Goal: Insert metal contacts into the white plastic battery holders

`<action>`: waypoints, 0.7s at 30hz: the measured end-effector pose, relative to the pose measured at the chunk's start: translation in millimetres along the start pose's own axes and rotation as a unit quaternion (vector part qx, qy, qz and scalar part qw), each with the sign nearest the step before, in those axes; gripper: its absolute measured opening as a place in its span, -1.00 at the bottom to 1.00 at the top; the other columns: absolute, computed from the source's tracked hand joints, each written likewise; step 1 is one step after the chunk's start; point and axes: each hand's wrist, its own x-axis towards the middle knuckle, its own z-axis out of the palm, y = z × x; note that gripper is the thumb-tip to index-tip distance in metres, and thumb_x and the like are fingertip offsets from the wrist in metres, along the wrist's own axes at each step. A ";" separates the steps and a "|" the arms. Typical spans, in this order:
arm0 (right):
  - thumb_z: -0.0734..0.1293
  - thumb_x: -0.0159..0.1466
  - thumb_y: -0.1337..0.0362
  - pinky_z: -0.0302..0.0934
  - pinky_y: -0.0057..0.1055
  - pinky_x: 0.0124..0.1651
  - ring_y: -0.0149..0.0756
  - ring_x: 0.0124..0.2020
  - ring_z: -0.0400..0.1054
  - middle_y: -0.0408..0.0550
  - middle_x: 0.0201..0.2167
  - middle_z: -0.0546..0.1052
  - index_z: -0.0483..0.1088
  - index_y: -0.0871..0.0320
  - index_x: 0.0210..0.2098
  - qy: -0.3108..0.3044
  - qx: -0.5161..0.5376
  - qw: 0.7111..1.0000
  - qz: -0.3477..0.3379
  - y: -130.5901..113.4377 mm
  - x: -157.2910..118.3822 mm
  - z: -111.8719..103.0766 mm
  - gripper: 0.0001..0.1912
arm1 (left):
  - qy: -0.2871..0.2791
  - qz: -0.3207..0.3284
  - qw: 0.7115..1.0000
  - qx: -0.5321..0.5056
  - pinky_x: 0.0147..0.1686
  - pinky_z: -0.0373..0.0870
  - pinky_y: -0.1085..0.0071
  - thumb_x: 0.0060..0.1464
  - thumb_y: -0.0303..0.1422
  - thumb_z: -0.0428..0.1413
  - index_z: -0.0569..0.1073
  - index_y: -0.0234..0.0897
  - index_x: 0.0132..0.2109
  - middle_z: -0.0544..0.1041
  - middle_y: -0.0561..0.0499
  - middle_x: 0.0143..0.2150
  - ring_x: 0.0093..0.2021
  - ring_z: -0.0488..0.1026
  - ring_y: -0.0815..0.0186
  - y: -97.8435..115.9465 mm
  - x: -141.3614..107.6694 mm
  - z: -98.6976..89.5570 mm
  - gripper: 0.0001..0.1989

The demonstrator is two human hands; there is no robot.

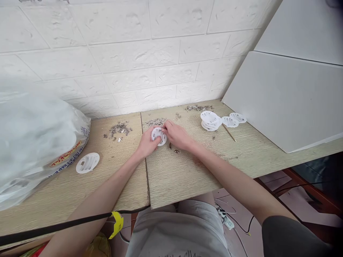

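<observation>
Holding a white plastic disc (159,136) between both hands, I pinch its near rim with my left hand (147,143); my right hand (177,135) presses fingertips on its far side. I judge it light, stiff, smooth; grip the rim. Metal bits (155,122) lie just beyond.

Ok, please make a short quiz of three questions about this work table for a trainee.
1. True or false: both hands touch the same white round disc.
2. Which lies nearest the plastic bag? A) the stack of discs B) the single slotted disc C) the wooden stick
3. Fill in: the small metal bits lie in heaps near the ____.

Key: 1 true, left hand and right hand; 2 B; 3 wall.
</observation>
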 end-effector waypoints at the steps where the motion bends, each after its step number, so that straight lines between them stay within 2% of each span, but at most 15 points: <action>1: 0.11 0.41 0.25 0.11 -0.36 -0.31 -0.27 -0.30 0.32 0.02 -0.17 0.47 0.28 0.18 -0.15 0.006 0.022 1.000 -0.002 2.1 0.7 0.4 -0.82 | -0.006 -0.011 1.000 -0.021 -0.71 0.18 0.51 -0.04 -0.47 0.05 0.37 -0.26 -0.05 0.42 0.11 -0.44 -0.70 0.24 0.47 -0.5 -0.1 0.1 -0.65; 5: 0.19 0.36 0.26 0.13 -0.40 -0.26 -0.31 -0.27 0.33 -0.04 -0.23 0.50 0.31 0.18 -0.17 0.039 0.119 0.992 -0.001 7.4 2.7 0.2 -0.86 | -0.009 0.001 0.998 -0.060 -0.74 0.17 0.53 0.02 -0.37 0.08 0.37 -0.28 -0.05 0.43 0.09 -0.42 -0.70 0.24 0.49 -1.8 -0.7 0.4 -0.70; 8: 0.23 0.33 0.26 0.11 -0.43 -0.28 -0.35 -0.33 0.32 -0.06 -0.29 0.51 0.34 0.19 -0.22 0.052 0.151 0.987 0.001 8.0 3.0 -1.6 -0.88 | -0.001 0.018 0.999 -0.042 -0.69 0.21 0.51 0.13 -0.22 0.05 0.40 -0.27 -0.04 0.43 0.05 -0.42 -0.64 0.28 0.45 -1.4 -2.3 -0.1 -0.70; 11: 0.24 0.33 0.24 0.08 -0.44 -0.31 -0.36 -0.36 0.30 -0.08 -0.34 0.50 0.35 0.19 -0.32 0.071 0.119 0.990 -0.003 8.4 3.0 -2.1 -0.85 | 0.042 0.046 0.998 0.022 -0.42 0.40 0.41 0.17 -0.20 0.02 0.40 -0.28 -0.02 0.49 -0.08 -0.21 -0.35 0.44 0.30 2.5 -5.9 -1.4 -0.69; 14: 0.22 0.35 0.26 0.06 -0.43 -0.31 -0.34 -0.33 0.31 -0.06 -0.32 0.50 0.35 0.18 -0.30 0.076 0.067 0.995 -0.011 9.4 2.9 -0.6 -0.85 | 0.092 0.106 0.987 0.079 -0.10 0.41 0.26 0.20 -0.26 0.00 0.38 -0.28 0.01 0.43 -0.17 0.04 -0.06 0.40 0.21 9.8 -11.1 -2.5 -0.71; 17: 0.22 0.35 0.28 0.07 -0.43 -0.30 -0.32 -0.31 0.32 -0.04 -0.28 0.50 0.37 0.19 -0.28 0.047 0.034 0.998 -0.015 10.4 2.4 1.3 -0.86 | 0.089 0.138 0.983 0.081 -0.10 0.42 0.26 0.20 -0.35 -0.02 0.38 -0.25 0.01 0.40 -0.13 0.03 -0.09 0.40 0.25 14.9 -14.8 -1.3 -0.75; 21: 0.22 0.35 0.28 0.10 -0.43 -0.27 -0.32 -0.27 0.34 -0.03 -0.23 0.50 0.39 0.20 -0.22 0.031 0.026 0.999 -0.017 12.1 1.8 2.5 -0.85 | 0.069 0.110 0.988 0.084 -0.18 0.46 0.28 0.10 -0.48 0.01 0.41 -0.24 -0.02 0.37 -0.11 -0.01 -0.17 0.41 0.28 7.4 -13.9 2.6 -0.71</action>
